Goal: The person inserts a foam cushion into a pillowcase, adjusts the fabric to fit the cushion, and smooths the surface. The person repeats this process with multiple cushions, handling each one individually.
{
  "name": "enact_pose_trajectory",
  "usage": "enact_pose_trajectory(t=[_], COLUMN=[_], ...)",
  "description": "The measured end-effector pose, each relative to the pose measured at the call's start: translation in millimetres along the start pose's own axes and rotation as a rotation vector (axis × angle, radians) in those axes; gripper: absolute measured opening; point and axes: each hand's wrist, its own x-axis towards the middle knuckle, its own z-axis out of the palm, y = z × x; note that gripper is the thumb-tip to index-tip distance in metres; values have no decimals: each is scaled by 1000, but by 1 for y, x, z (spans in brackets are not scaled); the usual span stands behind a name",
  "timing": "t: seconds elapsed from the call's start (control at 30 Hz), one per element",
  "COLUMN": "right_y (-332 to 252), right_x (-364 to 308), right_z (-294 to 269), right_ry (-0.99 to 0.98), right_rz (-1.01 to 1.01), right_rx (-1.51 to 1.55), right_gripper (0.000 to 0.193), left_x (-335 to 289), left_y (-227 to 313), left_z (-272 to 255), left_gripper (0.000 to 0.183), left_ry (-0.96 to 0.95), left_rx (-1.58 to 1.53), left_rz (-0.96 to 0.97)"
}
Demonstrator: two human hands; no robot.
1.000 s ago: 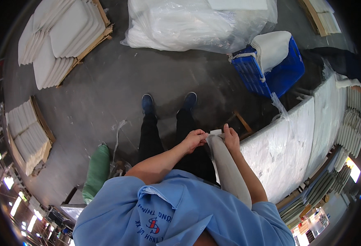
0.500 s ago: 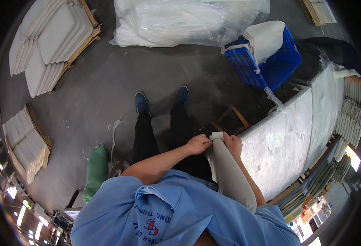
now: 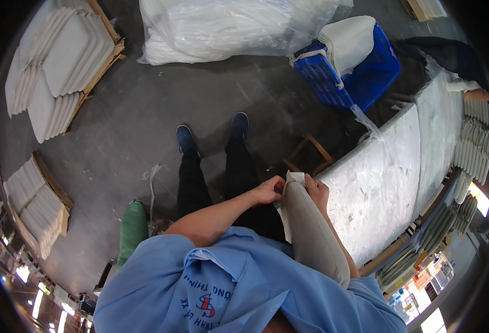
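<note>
A long grey padded cushion (image 3: pixel 311 227) stands on edge against my right side, its white-lined end pointing away from me. Curled fingers of my left hand (image 3: pixel 269 190) pinch its left edge near that end. My right hand (image 3: pixel 317 191) grips the other side of the same end, thumb by a folded white flap (image 3: pixel 295 176). The cushion's near part rests against my blue shirt and right forearm. What lies under my fingertips is hidden.
A plastic-covered worktable (image 3: pixel 377 194) runs along my right. Beyond it stands a blue crate (image 3: pixel 322 83) with white pads, near a plastic-wrapped white bale (image 3: pixel 228 28). Stacked white cushions (image 3: pixel 67 55) are at left, and a green sack (image 3: pixel 132 230) nearby. A person's dark sleeve (image 3: pixel 450 58) shows far right.
My left hand has shifted slightly along the cushion's edge, and the white flap at its end stands up more. The whole view has turned a little.
</note>
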Motion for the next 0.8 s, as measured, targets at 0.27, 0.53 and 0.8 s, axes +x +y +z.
enact_pose_trajectory(t=[0.27,0.53,0.8], right_y=[-21,5,6], right_x=[-16,-13,10], right_z=[-16,-39,-7], right_ry=[25,147,72], right_rz=[-6,18,-80], right_rx=[67,60,-165], right_gripper=[57,59,59], left_x=[29,16,-14], left_y=[-3,14,28], left_z=[7,21,12], left_gripper=[59,39,46], left_ry=[-46,-93,-99], left_rx=[-26,119,315], left_rz=[25,-167,-36])
